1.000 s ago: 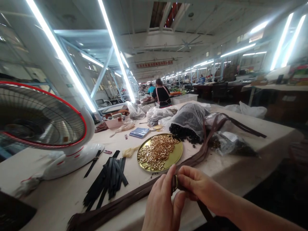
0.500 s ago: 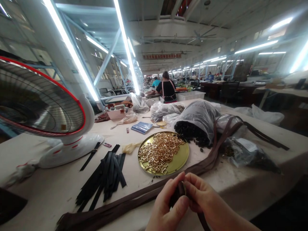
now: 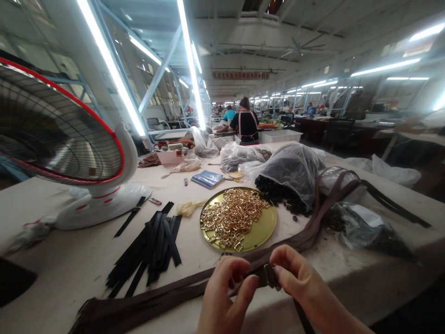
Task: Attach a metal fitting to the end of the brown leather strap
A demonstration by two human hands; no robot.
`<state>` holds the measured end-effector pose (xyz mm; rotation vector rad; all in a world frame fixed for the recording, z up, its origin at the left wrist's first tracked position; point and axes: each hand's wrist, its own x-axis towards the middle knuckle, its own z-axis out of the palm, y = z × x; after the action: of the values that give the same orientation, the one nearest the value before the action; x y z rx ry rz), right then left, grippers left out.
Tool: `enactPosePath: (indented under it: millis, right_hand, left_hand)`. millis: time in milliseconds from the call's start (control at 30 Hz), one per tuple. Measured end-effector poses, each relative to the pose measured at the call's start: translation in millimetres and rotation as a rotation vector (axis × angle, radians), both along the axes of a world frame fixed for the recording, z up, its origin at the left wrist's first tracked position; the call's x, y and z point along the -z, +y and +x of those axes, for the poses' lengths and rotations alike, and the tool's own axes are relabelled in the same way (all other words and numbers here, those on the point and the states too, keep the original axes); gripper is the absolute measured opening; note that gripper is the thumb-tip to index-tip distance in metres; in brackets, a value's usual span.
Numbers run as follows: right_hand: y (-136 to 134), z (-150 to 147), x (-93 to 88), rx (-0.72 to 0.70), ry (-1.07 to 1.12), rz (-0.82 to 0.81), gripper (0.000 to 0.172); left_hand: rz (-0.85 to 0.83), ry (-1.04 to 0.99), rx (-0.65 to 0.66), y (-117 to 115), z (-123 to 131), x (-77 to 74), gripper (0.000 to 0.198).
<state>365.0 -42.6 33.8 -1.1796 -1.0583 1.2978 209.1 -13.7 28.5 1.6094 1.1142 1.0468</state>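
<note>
Brown strap (image 3: 194, 287) pinched at table (image 3: 62, 269) edge
Its long axis runs 8 to 2 o'clock; left hand (image 3: 224, 297) and right hand (image 3: 299, 283) both curl closed, pinching strap and small metal buckle (image 3: 267, 276) between them

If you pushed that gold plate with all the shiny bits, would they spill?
Probably some. The gold plate looks shallow, and the shiny bits sit heaped and loose, so a quick shove might scatter them. The plate lies flat on the table, so it likely slides rather than tips.
</note>
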Motion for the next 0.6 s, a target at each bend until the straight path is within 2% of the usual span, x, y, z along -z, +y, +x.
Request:
enactPosePath:
  millis: [100, 167, 300, 400, 467, 600]
  right_hand:
    - [-4.2, -3.3, 8.0, 0.003, -0.08, 0.095, 0.025]
    - [-8.9, -3.9, 10.1, 0.012, -0.128, 0.147, 0.026]
    - [-20.4, -2.3, 5.9, -0.088, -0.109, 0.208, 0.029]
    - [-28.0, -3.5, 1.4, -0.139, -0.078, 0.213, 0.031]
    - [-31.8, -5.6, -1.5, -0.117, -0.109, 0.216, 0.031]
    - [-34.8, -8.2, -11.0, -0.127, -0.332, 0.35, 0.024]
  left_hand:
    - [-0.417, -0.266, 0.143, -4.8, 1.4, -2.1, 0.029]
    - [-0.587, -0.401, 0.207, -8.2, 4.0, 0.8, 0.032]
    - [-0.716, -0.596, 0.23, -15.3, 7.8, 15.4, 0.026]
    - [-0.824, -0.681, 0.31, -20.9, 9.9, 22.9, 0.021]
    - [-0.873, -0.685, 0.312, -25.2, 11.8, 21.7, 0.021]
    - [-0.909, -0.688, 0.194, -33.7, 12.8, 11.8, 0.022]
